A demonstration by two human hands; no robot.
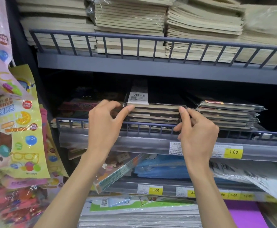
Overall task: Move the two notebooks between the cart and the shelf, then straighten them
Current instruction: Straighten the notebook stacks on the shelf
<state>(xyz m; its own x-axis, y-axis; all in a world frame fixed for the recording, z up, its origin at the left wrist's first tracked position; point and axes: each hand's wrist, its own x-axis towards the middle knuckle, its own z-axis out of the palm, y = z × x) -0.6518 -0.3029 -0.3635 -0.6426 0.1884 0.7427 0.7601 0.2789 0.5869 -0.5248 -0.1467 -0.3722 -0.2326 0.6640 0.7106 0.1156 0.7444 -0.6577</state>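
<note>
The stack of dark-covered, clear-wrapped notebooks lies at the centre of the middle shelf, behind a blue-grey wire rail; the top notebook, black with a white barcode label at its 11 o'clock corner, sits flat on the pile and roughly square with it; the left hand comes in from 7 o'clock, its thumb and curled forefinger pinching the wrapped left front corner of the top notebook; the right hand comes in from 5 o'clock, its thumb set against the right front corner, its other fingers curled low in front of the rail, and I cannot tell whether they clamp anything; the rail crosses the lower notebooks and both hands reach over it. At 3 o'clock, just beside the stack, lies a second pile of wrapped notebooks; at 9 o'clock flat pink and dark booklets; at 12 o'clock the upper shelf carries cream paper pads; below the rail runs a clear price strip with a yellow 1.00 tag; bright sticker packs hang at far 9 o'clock.
</note>
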